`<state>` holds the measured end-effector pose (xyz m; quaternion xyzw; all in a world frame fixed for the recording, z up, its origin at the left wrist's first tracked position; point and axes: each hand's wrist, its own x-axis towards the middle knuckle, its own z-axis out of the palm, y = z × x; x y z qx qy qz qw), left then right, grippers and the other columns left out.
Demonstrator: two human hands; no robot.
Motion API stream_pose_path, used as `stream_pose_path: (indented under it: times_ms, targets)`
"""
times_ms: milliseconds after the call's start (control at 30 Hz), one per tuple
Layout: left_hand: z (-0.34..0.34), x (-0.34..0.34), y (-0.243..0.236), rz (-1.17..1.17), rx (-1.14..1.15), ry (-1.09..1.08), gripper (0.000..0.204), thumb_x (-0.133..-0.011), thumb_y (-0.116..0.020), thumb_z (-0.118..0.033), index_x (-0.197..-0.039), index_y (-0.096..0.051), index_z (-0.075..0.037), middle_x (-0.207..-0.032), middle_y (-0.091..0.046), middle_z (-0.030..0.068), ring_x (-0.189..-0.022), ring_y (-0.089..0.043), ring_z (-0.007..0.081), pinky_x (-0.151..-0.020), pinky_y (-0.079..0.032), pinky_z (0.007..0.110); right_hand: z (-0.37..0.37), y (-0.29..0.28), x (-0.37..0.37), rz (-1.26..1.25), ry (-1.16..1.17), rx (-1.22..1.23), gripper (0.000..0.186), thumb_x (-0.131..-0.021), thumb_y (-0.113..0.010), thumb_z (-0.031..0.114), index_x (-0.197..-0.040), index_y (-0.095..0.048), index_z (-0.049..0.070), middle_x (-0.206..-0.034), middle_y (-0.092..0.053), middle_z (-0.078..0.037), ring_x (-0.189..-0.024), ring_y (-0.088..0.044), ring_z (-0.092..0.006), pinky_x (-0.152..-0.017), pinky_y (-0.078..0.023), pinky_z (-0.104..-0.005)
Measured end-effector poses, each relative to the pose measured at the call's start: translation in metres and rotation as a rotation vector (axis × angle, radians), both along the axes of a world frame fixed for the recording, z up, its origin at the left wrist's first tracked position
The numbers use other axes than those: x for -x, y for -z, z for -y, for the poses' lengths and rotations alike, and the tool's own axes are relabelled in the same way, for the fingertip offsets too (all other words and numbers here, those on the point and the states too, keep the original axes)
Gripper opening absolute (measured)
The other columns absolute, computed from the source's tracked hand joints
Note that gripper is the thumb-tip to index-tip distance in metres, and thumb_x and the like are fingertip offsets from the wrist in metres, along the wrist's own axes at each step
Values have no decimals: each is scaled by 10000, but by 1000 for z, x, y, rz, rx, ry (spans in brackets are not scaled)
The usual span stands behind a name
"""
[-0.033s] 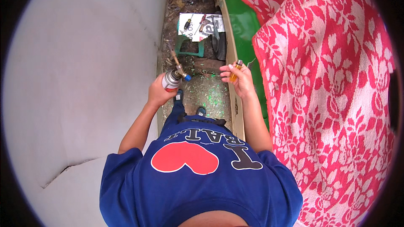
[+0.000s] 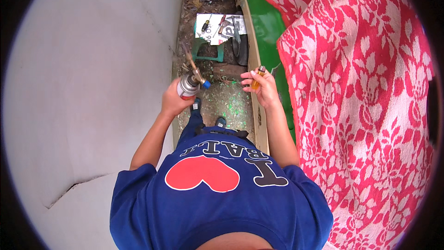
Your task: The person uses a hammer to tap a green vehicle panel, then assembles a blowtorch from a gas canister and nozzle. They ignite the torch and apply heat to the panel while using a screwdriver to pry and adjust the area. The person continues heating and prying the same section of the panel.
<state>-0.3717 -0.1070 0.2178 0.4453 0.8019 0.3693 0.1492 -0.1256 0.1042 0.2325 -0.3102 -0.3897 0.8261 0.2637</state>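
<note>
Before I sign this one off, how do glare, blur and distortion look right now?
Head view: black fisheye vignetting fills the corners; head view: pale glare lies on the green surface; head view: the torch in the left hand looks slightly soft toward its tip, while the shirt's red heart is crisp; head view: light on the pale wall looks diffuse.

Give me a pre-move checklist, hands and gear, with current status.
1. Left hand firmly around the gas blowtorch: ok, fingers wrap the canister.
2. Right hand holding the yellow cigarette lighter: ok.
3. Nozzle aimed away from the torso: ok, points forward.
4. Blue valve knob shut: cannot tell.
5. Torch apart from the red-and-white floral blanket: ok, blanket lies off to the right.
6. Ground free of litter: not ok, green flecks scattered near the feet.
</note>
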Motion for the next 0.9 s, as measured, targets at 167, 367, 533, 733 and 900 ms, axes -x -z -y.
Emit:
stream_pose_path:
  times_ms: [167, 367, 533, 733, 900]
  targets:
    - [-13, 2, -17, 47, -72, 101, 708, -595, -846, -302, -1222, -596, -85, -1119, -688, 147, -1023, -675, 333, -886, -534, 412, 0, 3, 16, 67, -41, -93, 72, -985, -579, 115, -1018, -517, 131, -958, -683, -92, -752, -656, -145, -579, -567, -298]
    - [1, 10, 30, 3, 195, 165, 707, -595, -821, -335, -1221, -596, -99, -1143, -678, 156, -1024, -661, 356, -872, -537, 425, 2, 32, 13, 229, -40, -102, 103, -967, -613, 126, -1015, -524, 140, -898, -669, -49, -670, -605, -108, -536, -499, -248]
    - [-10, 12, -1, 67, 108, 167, 782, -583, -817, -356, -1275, -561, -99, -1150, -676, 163, -1041, -655, 363, -877, -533, 440, -7, 36, 14, 145, -3, -68, 100, -952, -626, 127, -998, -540, 143, -837, -652, -25, -640, -595, -110, -525, -480, -263]
    - [8, 17, 31, 153, 310, 135, 734, -589, -820, -315, -1246, -581, -94, -1115, -680, 163, -1034, -653, 371, -879, -527, 424, -8, 28, 21, 149, -9, -71, 118, -944, -639, 133, -1010, -542, 138, -824, -648, -26, -623, -585, -112, -519, -474, -271]
    - [-21, 42, -8, 152, -37, 180, 717, -586, -817, -243, -1236, -581, -50, -1171, -622, 165, -1082, -623, 349, -940, -496, 401, -17, 25, 26, 150, 63, -79, 121, -941, -646, 143, -1007, -546, 132, -801, -639, -15, -602, -575, -103, -505, -468, -264]
